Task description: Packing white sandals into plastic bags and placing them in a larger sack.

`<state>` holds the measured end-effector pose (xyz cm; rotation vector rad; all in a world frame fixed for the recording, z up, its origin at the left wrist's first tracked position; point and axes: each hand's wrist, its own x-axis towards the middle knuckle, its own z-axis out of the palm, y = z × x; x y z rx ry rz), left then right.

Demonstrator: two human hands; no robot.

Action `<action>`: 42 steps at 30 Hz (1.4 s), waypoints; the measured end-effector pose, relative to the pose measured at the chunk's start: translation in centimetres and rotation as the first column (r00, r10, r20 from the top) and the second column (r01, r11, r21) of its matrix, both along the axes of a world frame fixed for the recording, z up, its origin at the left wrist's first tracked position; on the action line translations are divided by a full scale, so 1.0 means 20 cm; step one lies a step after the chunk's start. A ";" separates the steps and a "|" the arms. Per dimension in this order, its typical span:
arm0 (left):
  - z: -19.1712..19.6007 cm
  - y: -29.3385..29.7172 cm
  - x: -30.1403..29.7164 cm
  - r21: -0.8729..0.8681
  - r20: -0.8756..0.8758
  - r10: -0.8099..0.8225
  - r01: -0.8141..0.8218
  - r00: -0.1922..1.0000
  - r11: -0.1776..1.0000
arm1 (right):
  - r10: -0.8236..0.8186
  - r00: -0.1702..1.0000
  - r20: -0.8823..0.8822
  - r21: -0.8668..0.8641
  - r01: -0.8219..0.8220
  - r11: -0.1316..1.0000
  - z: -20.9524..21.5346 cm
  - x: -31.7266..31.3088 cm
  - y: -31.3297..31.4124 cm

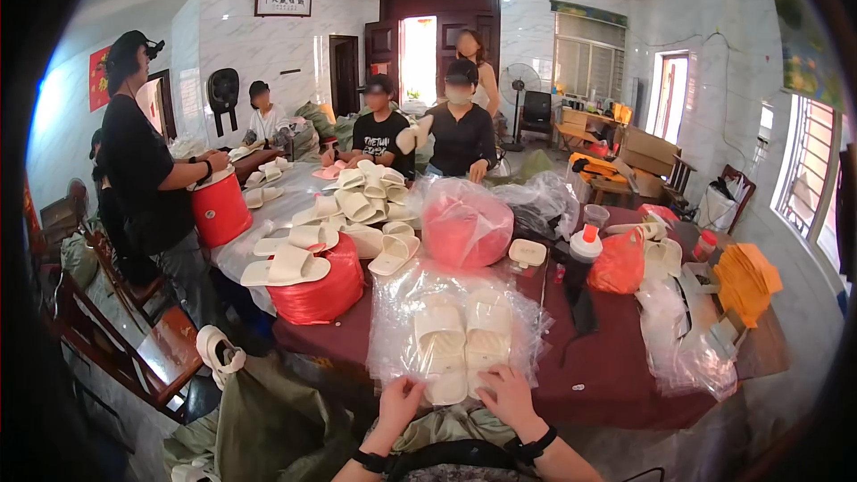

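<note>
A pair of cream slide slippers [441, 342] lies side by side in front of me, toes away and heels toward me. Their far parts look covered by a clear plastic bag [528, 339], on top of a spread of similar clear bags [393, 312]. My left hand [402, 400] is closed at the bag's near edge, left of the heels, fingertips pinching the film. At the right slipper's heel, my right hand [507, 394] has its thumb and fingers curled on the bag's edge. Exactly how much film lies under the right fingers is hard to see.
A red-wrapped bundle [320, 290] with slippers on it stands left, beside a slipper pile [361, 192]. Beyond the bags sits a plastic-covered red bundle [466, 228]. A bottle [586, 243] and red bag [616, 263] stand right. Several people work around the table.
</note>
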<state>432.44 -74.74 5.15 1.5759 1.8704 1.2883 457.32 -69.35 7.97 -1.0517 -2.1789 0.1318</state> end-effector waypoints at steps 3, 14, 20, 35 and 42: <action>-0.07 -0.03 -0.02 -0.161 0.497 -0.018 0.112 0.868 0.981 | 0.038 0.999 -0.014 -0.040 -0.038 0.998 0.01 0.02 -0.03; 0.02 -0.23 0.01 -0.282 0.814 0.038 0.338 0.580 0.898 | 0.146 0.985 -0.096 -0.252 -0.166 0.954 -0.01 0.04 -0.19; 0.09 -0.29 0.08 -0.275 0.833 0.034 0.360 0.552 0.892 | 0.001 0.948 -0.318 -0.462 -0.155 0.873 -0.03 0.09 -0.18; 0.12 -0.17 -0.02 -0.039 0.982 0.129 0.528 -0.135 0.848 | -0.323 0.762 -0.561 -0.827 -0.499 0.258 -0.02 0.14 -0.17; 0.18 -0.23 -0.01 -0.019 0.993 0.085 0.596 -0.082 0.803 | -0.105 0.874 -0.475 -0.858 -0.434 0.274 0.06 0.04 -0.23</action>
